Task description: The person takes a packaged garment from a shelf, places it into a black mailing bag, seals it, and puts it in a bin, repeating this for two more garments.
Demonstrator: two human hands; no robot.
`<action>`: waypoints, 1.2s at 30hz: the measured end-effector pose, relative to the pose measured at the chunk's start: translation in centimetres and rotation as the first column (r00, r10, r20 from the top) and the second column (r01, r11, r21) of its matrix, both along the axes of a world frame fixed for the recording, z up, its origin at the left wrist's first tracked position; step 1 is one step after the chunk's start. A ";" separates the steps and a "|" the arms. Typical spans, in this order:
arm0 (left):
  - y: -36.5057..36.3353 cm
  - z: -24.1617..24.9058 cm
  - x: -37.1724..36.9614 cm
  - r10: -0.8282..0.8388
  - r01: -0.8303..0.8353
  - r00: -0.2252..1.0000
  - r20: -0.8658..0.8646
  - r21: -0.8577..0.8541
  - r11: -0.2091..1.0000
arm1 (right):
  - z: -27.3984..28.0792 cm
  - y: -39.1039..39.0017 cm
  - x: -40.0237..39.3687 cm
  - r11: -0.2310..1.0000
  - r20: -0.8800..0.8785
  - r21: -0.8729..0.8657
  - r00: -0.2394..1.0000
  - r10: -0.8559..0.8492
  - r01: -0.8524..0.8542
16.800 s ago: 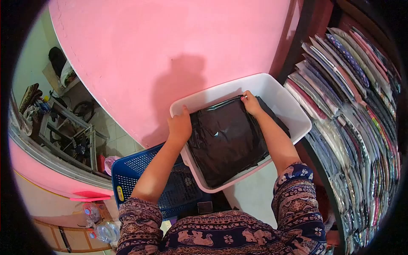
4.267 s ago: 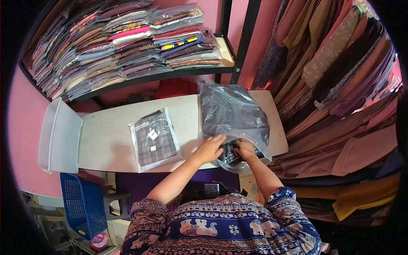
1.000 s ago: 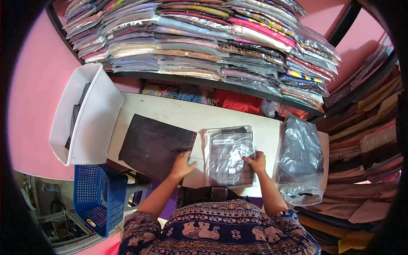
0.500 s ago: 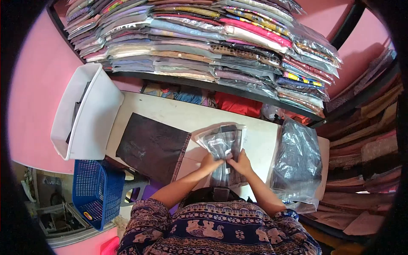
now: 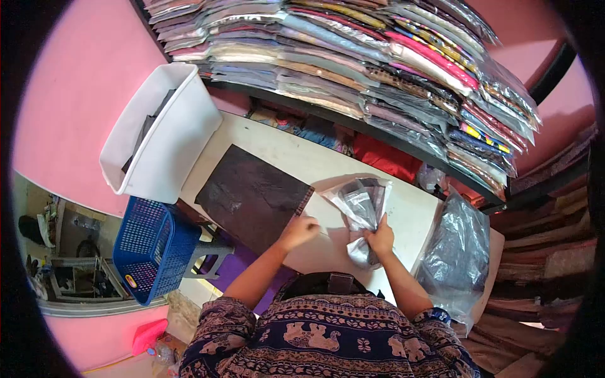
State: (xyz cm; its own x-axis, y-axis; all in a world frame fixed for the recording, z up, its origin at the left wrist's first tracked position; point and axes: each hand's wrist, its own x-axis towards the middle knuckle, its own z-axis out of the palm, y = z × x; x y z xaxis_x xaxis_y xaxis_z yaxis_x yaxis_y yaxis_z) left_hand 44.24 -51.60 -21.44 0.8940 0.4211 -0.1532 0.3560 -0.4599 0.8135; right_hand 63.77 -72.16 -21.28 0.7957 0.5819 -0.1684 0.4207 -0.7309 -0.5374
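Note:
A clear plastic packet with a checked garment (image 5: 364, 211) is lifted and bent above the white table (image 5: 403, 217). My right hand (image 5: 380, 239) grips its lower end. My left hand (image 5: 300, 230) rests at the near right corner of a flat black bag (image 5: 252, 195) lying on the table, fingers curled at the bag's edge. The two hands are apart.
A white bin (image 5: 165, 135) with dark bags stands at the table's left end, a blue basket (image 5: 154, 249) below it. A large clear sack of dark goods (image 5: 457, 258) lies at the right. Shelves of packed clothes (image 5: 353, 57) run behind the table.
Half a second ago both hands held the packet together. Now my left hand has moved left to the black bag's corner, and my right hand alone holds the packet up.

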 end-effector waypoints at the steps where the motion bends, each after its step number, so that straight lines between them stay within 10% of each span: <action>1: 1.3 -1.0 -2.0 0.172 -0.179 0.983 0.070 0.106 0.978 | 0.1 -0.1 0.4 0.998 -0.008 0.059 1.000 0.003 -0.003; 5: 4.4 -0.9 -7.2 0.522 -0.563 0.825 0.217 0.384 0.731 | 1.8 0.0 1.0 0.987 0.026 0.112 0.993 0.115 -0.117; 17: 6.8 -5.7 -9.5 0.400 -0.449 0.891 0.214 0.284 0.847 | 5.2 2.3 -2.3 0.799 0.252 0.059 0.783 0.569 -0.599; 36: 9.2 -2.5 -9.7 0.407 -0.408 0.911 -0.065 -0.003 0.913 | 5.7 5.9 -5.8 0.775 0.249 -0.020 0.748 0.616 -0.631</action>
State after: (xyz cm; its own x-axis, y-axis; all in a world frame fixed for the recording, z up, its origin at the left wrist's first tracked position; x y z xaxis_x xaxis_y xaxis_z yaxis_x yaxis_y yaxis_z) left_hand 34.52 -42.39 -23.98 0.6335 0.7441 -0.2120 0.5595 -0.2514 0.7898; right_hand 57.97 -66.23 -15.55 0.2622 0.9647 0.0229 0.8864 -0.2314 -0.4009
